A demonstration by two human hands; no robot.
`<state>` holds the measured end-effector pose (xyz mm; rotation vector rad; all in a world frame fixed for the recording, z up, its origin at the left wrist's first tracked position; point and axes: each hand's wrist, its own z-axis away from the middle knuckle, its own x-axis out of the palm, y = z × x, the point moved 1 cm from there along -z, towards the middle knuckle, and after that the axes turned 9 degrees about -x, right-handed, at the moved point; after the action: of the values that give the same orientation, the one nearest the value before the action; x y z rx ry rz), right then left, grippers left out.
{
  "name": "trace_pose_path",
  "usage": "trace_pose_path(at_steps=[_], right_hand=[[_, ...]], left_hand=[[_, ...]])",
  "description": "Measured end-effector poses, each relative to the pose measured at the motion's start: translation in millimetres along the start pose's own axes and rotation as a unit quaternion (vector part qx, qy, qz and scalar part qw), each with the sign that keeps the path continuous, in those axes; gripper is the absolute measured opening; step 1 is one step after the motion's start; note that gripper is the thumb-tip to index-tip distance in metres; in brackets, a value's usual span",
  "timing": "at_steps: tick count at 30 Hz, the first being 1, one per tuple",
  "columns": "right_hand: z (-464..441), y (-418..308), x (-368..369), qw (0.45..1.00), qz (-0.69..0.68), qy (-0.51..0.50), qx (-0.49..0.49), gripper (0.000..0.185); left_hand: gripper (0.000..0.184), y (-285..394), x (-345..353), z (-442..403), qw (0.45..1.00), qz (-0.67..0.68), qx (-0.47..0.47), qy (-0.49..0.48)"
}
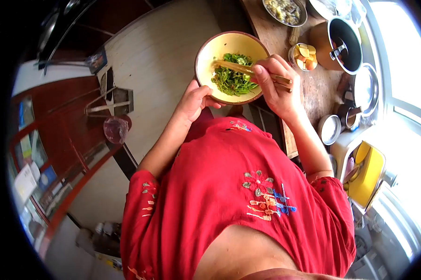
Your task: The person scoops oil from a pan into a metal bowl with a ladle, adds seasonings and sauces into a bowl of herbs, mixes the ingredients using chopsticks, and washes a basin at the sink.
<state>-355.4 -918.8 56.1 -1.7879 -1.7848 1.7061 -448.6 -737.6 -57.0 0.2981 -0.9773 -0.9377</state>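
Note:
My left hand (pixel 196 100) grips the lower left rim of a yellow bowl (pixel 210 46) with a brown edge, its thumb over the rim. Chopped green vegetables (pixel 236 79) lie in the bowl, with some paler bits on top. Between the fingers of my right hand (pixel 278 84) is a pair of chopsticks (pixel 234 66), closed around over the right side of the bowl. The chopstick tips point left and rest at or just above the greens; I cannot tell whether they touch. Some of my left fingers are hidden under the bowl.
To the right is a wooden counter (pixel 320 95) with a small bowl of orange-yellow chunks (pixel 305 57), a dark-lined pot (pixel 346 46) and a metal bowl of food (pixel 285 10). A yellow cutting board (pixel 367 179) stands in a rack. A red-brown cabinet (pixel 66 126) is at left.

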Motion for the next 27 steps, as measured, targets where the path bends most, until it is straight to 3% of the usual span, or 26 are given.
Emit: trace_pose_path(at_steps=[3,5,8,10,14,18,20,22,24,27], right_hand=[[21.9,14.2,-23.8,0.984,-0.146,0.007,0.096,0.017],[35.5,10.9,-53.0,0.961,-0.227,-0.015,0.158,0.018],[46.8,2.8,-65.1,0.942,-0.277,-0.176,0.074,0.017],[43.4,-13.8,-56.0,0.955,-0.140,-0.258,-0.049,0.013],[43.2,-26.7,-38.3,0.963,-0.163,-0.195,-0.094,0.012],[47.9,-63.5,-46.5,0.967,-0.206,-0.150,0.005,0.018],[58.1,-72.2,-43.4,0.979,-0.169,-0.112,0.022,0.023],[65.8,-93.0,-32.8,0.984,-0.101,-0.101,0.103,0.025],[77.0,-102.7,-4.9,0.983,-0.072,-0.100,0.133,0.028],[92.7,-106.6,50.9,0.975,-0.131,-0.112,0.142,0.032]], left_hand=[[0.036,-26.4,8.9,19.7,0.995,0.028,0.040,0.083],[0.036,-45.8,13.1,31.9,0.995,0.042,0.046,0.073],[0.043,-59.4,21.8,55.4,0.992,0.053,0.053,0.103],[0.044,-67.5,20.0,71.1,0.991,0.045,0.058,0.109],[0.047,-82.5,14.6,102.5,0.993,0.052,0.037,0.096],[0.050,-89.8,6.9,128.6,0.991,0.050,0.052,0.112],[0.051,-96.9,-6.3,140.9,0.989,0.062,0.061,0.118],[0.051,-101.2,-24.2,158.1,0.986,0.069,0.074,0.132],[0.051,-102.4,-46.2,177.8,0.982,0.082,0.095,0.144],[0.051,-109.6,-57.9,202.5,0.977,0.093,0.100,0.164]])
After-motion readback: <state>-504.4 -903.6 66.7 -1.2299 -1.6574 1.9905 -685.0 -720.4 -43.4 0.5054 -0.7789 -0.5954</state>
